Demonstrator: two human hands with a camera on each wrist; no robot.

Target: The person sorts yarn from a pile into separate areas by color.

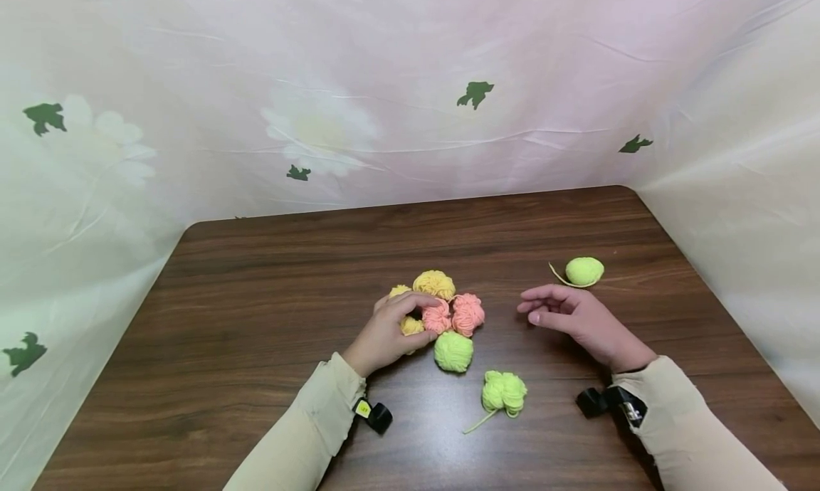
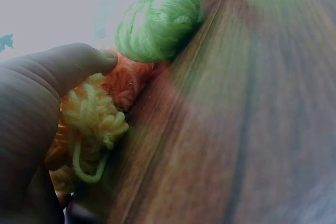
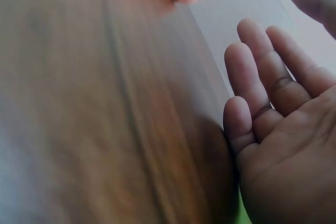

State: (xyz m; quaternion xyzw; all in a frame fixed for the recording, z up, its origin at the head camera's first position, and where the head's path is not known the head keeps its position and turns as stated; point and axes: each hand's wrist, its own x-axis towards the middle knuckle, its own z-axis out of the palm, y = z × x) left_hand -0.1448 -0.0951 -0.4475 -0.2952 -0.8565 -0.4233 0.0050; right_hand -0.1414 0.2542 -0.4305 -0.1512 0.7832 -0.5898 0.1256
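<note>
My left hand (image 1: 392,329) holds a pink yarn ball (image 1: 437,317), thumb at its near side and fingers at its far side. Under that hand, partly hidden, are bits of yellow yarn (image 1: 411,326); the left wrist view shows a looped yellow yarn ball (image 2: 92,116) by the thumb (image 2: 73,66). A second pink ball (image 1: 468,314), a yellow ball (image 1: 434,284) and a green ball (image 1: 453,352) cluster around it. My right hand (image 1: 586,324) hovers to the right with loosely bent fingers and nothing in its palm (image 3: 294,166).
Beyond the right hand lies a green yarn ball (image 1: 584,271) with a loose tail. Nearer me sits a green bundle (image 1: 503,391), its strand trailing left. Floral cloth (image 1: 397,121) hangs along the back and sides of the brown wooden table (image 1: 269,299).
</note>
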